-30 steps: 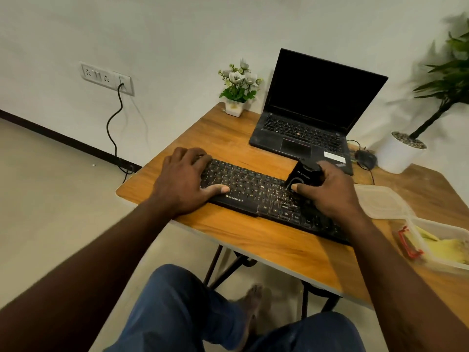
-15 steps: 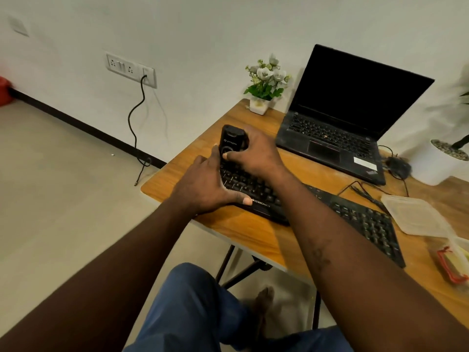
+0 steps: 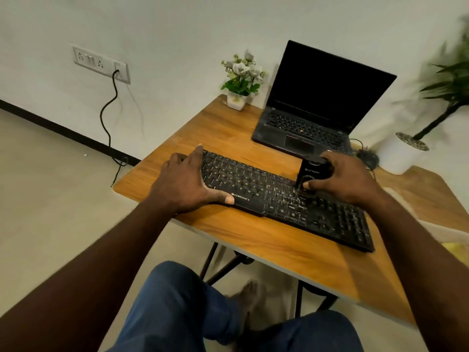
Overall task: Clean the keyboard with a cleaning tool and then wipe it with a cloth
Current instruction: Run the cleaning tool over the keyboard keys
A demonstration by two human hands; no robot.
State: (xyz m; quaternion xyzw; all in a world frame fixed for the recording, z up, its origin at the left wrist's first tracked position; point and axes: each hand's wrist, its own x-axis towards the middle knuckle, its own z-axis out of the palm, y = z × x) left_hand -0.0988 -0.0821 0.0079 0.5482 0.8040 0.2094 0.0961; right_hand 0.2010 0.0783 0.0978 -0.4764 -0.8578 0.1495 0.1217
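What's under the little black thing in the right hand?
The black keyboard: the cleaning tool, gripped by the right hand, stands on its keys. The tool's underside and the keys right beneath it are covered, so they cannot be seen.

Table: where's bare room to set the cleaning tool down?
Free: the wood strip between the keyboard and the near edge of the table; also the patch bordered by the flower pot, the laptop and the keyboard's back edge. Crowded: the right end, where the right hand holds the cleaning tool, near the white planter.

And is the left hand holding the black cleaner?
No, the right hand grips the cleaner; the left hand rests on the keyboard.
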